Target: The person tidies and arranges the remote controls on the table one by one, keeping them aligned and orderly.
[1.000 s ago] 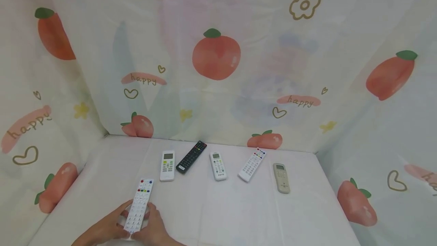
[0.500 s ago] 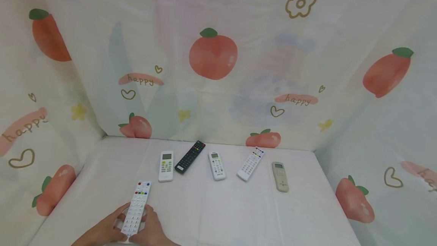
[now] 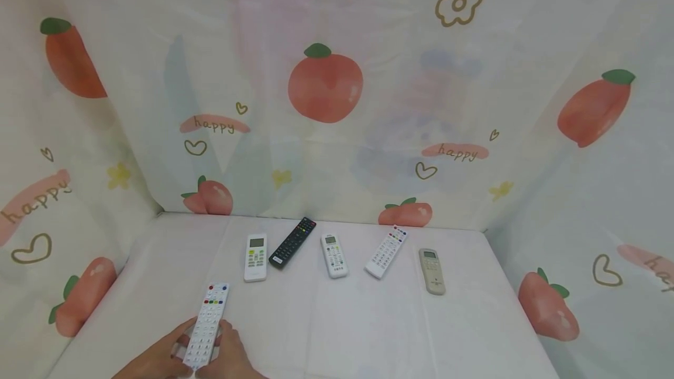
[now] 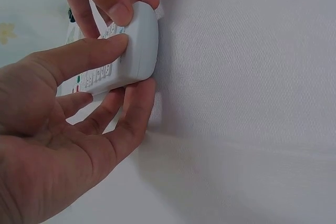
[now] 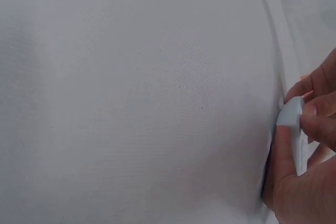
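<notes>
A white remote control (image 3: 206, 327) with red and blue top buttons is held between both hands near the table's front edge. My left hand (image 3: 158, 357) grips its left side, thumb over the near end. On its right side, my right hand (image 3: 230, 354) holds it the same way. The left wrist view shows the remote's rounded end (image 4: 143, 40) close over the cloth, with left fingers (image 4: 137, 111) curled beneath it. In the right wrist view, the right hand (image 5: 307, 192) has fingers around the remote's pale end (image 5: 290, 114).
Behind the hands, a row of remotes lies on the white cloth (image 3: 316, 320): a white one (image 3: 255, 257), a black one (image 3: 292, 243), two more white ones, the slim one (image 3: 387, 252) tilted, and a beige one (image 3: 432, 272). Fruit-printed curtain (image 3: 326, 157) encloses the back and sides.
Both hands have drawn the white remote slightly down and left, nearer the front edge. The head view has shifted a little; the row of remotes lies as before.
</notes>
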`<state>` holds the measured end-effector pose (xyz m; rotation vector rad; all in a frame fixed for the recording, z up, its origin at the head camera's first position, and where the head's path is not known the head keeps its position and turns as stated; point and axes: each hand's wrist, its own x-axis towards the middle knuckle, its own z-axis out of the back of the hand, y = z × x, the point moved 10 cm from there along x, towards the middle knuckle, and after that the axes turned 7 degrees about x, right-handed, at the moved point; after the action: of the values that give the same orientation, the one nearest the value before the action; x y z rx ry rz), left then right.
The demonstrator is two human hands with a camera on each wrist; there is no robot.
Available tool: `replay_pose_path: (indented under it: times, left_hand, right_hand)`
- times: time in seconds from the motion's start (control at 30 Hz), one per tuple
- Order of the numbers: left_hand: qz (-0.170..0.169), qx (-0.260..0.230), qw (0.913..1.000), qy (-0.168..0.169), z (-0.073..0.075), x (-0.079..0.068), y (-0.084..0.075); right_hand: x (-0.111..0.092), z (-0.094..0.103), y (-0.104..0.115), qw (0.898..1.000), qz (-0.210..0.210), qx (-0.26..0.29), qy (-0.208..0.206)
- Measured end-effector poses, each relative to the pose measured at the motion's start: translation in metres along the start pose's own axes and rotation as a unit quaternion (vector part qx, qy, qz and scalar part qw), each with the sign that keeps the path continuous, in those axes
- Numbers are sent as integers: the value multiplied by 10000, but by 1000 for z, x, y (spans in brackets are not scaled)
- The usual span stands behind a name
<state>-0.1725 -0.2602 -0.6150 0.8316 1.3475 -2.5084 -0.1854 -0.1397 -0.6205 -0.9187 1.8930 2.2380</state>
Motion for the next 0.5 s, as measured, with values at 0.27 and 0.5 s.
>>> replay_pose_path:
  times: [0.27, 0.5]
  left_hand:
    - [118, -53, 9999, -57, 0, 1, 6]
    - [-58, -273, 9994, 188, -4, -1, 4]
  right_hand:
    - [-2, -2, 3, 9999, 73, 65, 53]
    - [-1, -2, 1, 9998, 123, -145, 22]
